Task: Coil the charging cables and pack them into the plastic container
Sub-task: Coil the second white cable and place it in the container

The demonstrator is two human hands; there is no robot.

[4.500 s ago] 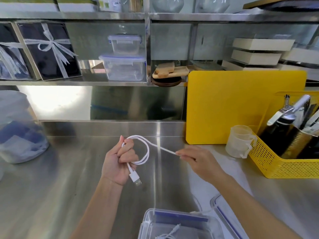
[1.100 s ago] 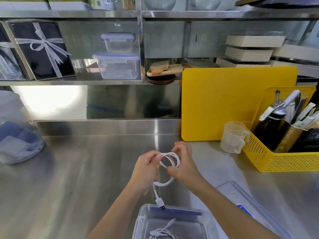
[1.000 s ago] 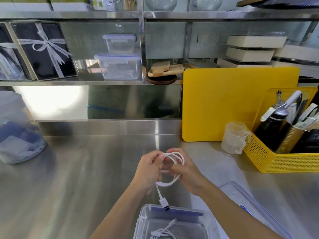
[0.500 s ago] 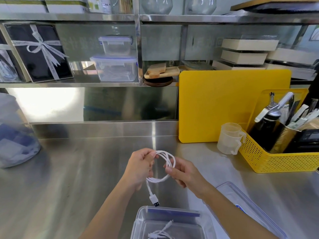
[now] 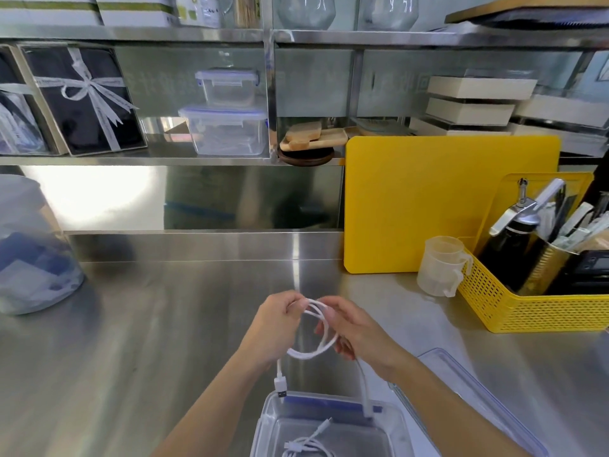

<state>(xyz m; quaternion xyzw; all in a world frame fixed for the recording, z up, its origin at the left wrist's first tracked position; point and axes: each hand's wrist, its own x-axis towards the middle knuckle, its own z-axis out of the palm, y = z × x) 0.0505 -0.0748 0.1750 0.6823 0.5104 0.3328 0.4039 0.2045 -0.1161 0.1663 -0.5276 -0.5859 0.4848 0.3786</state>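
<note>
White cable (image 5: pixel 314 349) coiled in loop, held above counter between both hands. Left hand (image 5: pixel 275 328) and right hand (image 5: pixel 357 331) each pinch loop's top. Both plug ends dangle down. Container (image 5: pixel 395 420) open directly below, toward body; another cable (image 5: pixel 309 445) inside.

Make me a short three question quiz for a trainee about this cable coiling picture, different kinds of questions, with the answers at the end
1. True or false: both hands hold the white cable in a loop above the steel counter.
2. Multiple choice: the open plastic container at the near edge holds A) nothing, B) another white cable, C) a measuring cup.
3. Fill in: the USB plug hangs below the ___ hand.

Key
1. True: the left hand and the right hand pinch the loop between them.
2. B: a packed cable lies inside.
3. Left.
</note>
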